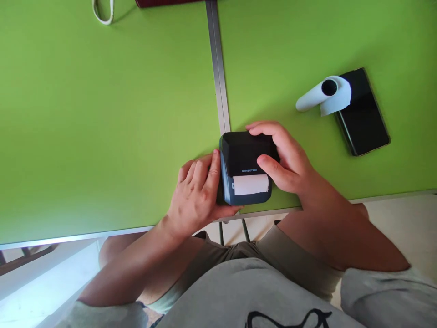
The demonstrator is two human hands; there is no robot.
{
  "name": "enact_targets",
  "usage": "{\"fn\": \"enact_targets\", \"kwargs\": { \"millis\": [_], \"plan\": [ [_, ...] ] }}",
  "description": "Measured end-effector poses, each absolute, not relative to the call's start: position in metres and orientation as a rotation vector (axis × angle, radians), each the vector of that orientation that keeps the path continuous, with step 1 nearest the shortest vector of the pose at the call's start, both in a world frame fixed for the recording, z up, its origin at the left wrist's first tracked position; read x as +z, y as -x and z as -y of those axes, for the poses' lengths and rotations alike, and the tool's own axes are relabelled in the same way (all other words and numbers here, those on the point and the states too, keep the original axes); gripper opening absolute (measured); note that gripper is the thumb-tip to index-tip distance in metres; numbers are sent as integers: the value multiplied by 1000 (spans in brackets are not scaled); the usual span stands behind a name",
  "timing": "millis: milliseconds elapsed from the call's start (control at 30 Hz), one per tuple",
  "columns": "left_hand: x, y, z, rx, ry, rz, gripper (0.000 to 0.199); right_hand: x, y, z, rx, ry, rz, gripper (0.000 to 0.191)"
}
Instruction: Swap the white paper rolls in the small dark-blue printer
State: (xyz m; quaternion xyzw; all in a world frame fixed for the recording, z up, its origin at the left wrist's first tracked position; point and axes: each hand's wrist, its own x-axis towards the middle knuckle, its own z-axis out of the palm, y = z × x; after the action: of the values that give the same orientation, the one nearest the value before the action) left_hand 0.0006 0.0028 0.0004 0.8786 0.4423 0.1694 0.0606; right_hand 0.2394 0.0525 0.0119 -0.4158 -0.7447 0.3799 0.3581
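Note:
A dark blue and black label printer [246, 155] stands at the table's front edge, over the metal seam. A piece of white label paper [251, 185] lies across its front below the lid. My left hand [201, 191] grips the printer's left side, its fingers along the wall and its thumb at the front lower edge. From the right, my right hand [287, 159] holds the printer, fingers at the back corner and thumb on the dark lid. The right fingertips are partly hidden behind the lid.
To the right lies a black smartphone [363, 114] with a loosely curled white paper roll [312, 95] resting partly on it. A white cord loop [104, 18] and a dark red object [167, 2] are at the far edge. A metal strip [218, 68] divides the green table [102, 114].

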Motion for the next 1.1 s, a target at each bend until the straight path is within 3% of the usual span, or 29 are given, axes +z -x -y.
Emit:
{"fn": "enact_targets", "kwargs": {
  "millis": [300,900,1100],
  "plan": [
    [0,3,1,557,-2708,-1318,103,10,-240,-50,941,1185,1855,36],
    [1,3,-1,537,-2680,-1325,96,11,-246,-52,903,1111,2091,72],
    [1,3,-1,552,-2619,-1348,102,27,-248,-52,783,1105,2157,58]
  ]
}}
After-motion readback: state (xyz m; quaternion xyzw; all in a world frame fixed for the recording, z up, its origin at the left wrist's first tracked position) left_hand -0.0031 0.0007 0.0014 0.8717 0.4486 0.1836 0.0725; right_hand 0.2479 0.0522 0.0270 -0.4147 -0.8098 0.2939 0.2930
